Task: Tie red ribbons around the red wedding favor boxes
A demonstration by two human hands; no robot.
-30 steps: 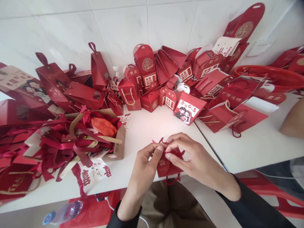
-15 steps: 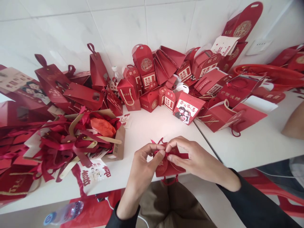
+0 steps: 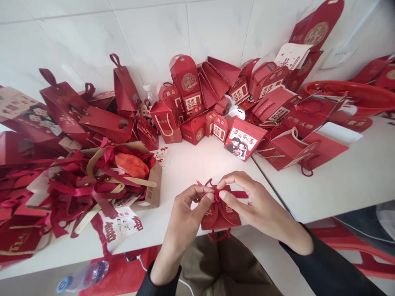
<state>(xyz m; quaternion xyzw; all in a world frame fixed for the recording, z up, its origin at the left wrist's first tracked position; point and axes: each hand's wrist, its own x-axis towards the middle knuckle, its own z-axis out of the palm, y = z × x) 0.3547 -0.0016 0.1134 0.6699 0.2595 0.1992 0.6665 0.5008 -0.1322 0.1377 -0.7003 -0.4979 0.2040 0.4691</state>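
Note:
A small red box with gold print lies at the table's front edge, a red cord hanging from its near side. Red ribbon crosses its top and is gathered in a knot or bow. My left hand pinches the ribbon at the left of the knot, thumb against forefinger. Close by on the right, my right hand has its thumb and forefinger parted around the knot, the thumb tip near the ribbon. Its other fingers are partly hidden.
An open carton full of ribbons and straps stands left. Red gift boxes line the wall, with a red basin at the right. A printed card lies near the front edge; a plastic bottle is below.
My right hand has loosened its pinch, thumb and forefinger now apart, showing more of the knot. My left hand keeps its pinch. The view has shifted slightly.

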